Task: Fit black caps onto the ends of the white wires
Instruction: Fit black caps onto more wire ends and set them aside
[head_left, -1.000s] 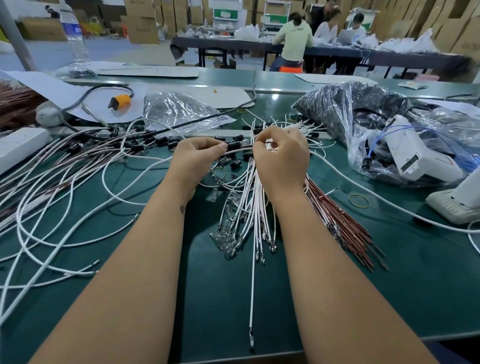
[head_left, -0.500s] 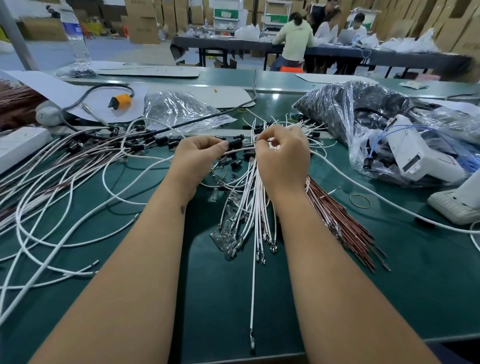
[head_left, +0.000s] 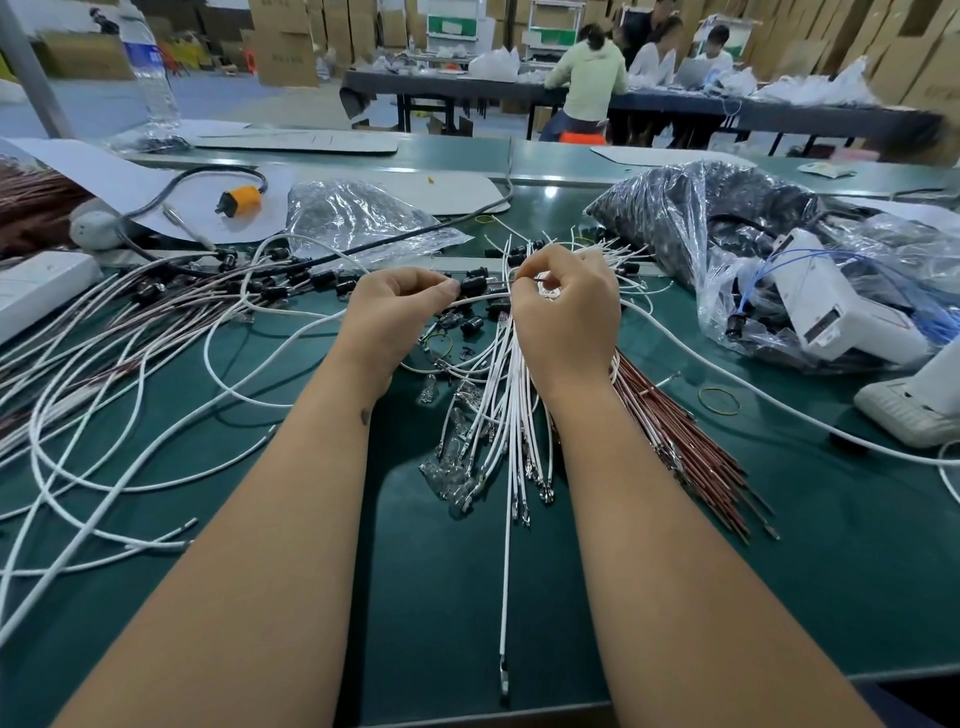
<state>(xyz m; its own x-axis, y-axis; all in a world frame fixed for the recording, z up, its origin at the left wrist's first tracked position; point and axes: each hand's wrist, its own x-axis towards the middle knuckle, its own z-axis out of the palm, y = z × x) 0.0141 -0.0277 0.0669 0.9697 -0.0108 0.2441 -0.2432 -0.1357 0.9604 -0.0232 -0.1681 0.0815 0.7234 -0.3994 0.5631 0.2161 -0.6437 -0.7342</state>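
Head view: both forearms reach over the green bench (head_left: 779, 597). The left hand (head_left: 389, 317) pinches a black cap (head_left: 474, 285) at its fingertips, and the right hand (head_left: 569, 312) pinches the end of a white wire (head_left: 483, 300) just beside that cap; the two meet between the hands, and the right hand hides how far the wire tip has gone in. Below the hands a bundle of white wires (head_left: 511, 415) fans toward the camera, with loose black caps (head_left: 470, 326) and small clear pieces scattered beside it. Brown wires (head_left: 691, 452) lie just right of the bundle. To the left sprawl long white wires already capped (head_left: 156, 322). Behind stand a clear bag of black parts (head_left: 358, 218), an orange plug (head_left: 241, 200), and on the right a big crinkled plastic bag (head_left: 727, 249). A rubber band (head_left: 718, 400) lies right of the brown wires.
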